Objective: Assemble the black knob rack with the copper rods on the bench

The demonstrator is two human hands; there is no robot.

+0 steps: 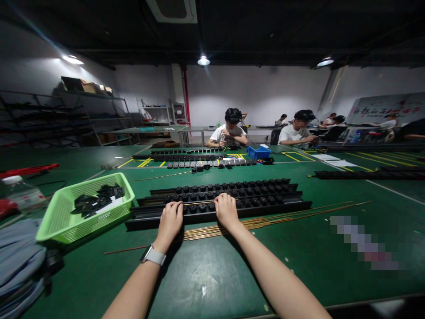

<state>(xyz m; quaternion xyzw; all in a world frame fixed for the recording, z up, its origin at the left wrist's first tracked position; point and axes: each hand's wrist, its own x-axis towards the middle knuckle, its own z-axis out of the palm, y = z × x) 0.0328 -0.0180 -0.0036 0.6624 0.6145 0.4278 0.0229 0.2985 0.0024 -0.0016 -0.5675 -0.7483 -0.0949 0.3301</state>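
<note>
Long black plastic rail [272, 207] with round caps
Left hand [171, 220] and right hand [226, 209] are resting on it, apart; grip unclear.

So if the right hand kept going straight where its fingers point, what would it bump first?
Probably the black knobs just past its fingertips. The right hand rests on the near rail and points away across the rows. Depth is hard to judge, so it could pass over them.

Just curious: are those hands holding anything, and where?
Left hand and right hand press on the middle of the black rail; grip cannot be told.
</note>
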